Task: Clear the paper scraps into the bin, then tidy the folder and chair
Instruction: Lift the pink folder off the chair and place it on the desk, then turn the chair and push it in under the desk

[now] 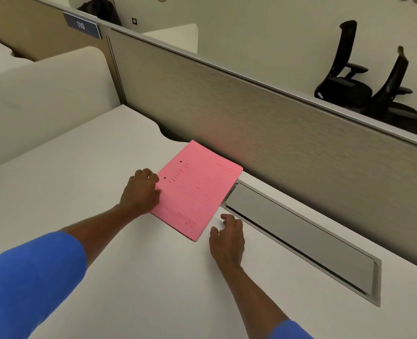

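A pink folder lies flat and closed on the white desk, close to the partition, turned at an angle. My left hand rests on the folder's left edge, fingers curled against it. Just past the folder's near right corner, my right hand lies on the desk with its fingers apart and nothing in it. No paper scraps or bin show in this view.
A grey cable-tray lid is set into the desk to the right of the folder. A beige partition runs along the desk's far edge. Two black office chairs stand beyond it. Cream seating is at the left.
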The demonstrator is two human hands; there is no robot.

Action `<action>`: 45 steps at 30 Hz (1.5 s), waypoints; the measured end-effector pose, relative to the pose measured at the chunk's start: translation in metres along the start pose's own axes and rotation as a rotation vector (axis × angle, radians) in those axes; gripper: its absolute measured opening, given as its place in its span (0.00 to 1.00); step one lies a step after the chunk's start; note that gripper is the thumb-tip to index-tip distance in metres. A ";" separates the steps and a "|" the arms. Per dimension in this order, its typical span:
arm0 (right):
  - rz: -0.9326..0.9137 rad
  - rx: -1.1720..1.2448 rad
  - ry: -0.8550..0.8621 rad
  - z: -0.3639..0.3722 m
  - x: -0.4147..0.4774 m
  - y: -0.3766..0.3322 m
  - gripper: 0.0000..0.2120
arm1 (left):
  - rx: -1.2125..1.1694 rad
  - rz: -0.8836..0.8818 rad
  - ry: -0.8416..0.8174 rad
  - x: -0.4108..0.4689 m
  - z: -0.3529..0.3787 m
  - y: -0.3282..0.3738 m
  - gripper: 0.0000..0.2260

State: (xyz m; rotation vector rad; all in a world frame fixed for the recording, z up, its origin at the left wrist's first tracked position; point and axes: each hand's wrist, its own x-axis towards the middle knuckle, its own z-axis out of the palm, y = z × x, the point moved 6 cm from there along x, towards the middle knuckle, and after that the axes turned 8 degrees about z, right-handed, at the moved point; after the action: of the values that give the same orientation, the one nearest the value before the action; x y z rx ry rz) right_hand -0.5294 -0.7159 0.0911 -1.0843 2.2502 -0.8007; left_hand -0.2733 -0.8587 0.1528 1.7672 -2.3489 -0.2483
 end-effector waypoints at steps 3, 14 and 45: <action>-0.021 -0.011 -0.015 -0.004 -0.043 0.016 0.21 | -0.019 0.050 0.027 -0.045 -0.012 -0.004 0.14; -0.078 -0.096 -0.084 -0.031 -0.219 0.048 0.21 | -0.113 0.032 -0.155 -0.259 -0.040 -0.018 0.07; -0.228 -0.500 -0.489 -0.066 -0.547 0.181 0.15 | -0.361 -0.266 -0.586 -0.715 0.005 -0.036 0.05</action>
State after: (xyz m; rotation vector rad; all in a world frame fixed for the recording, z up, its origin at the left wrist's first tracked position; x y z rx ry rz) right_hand -0.3649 -0.1606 0.1150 -1.5834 1.9569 -0.0154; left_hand -0.0480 -0.1808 0.1022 1.9985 -2.1791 -1.2962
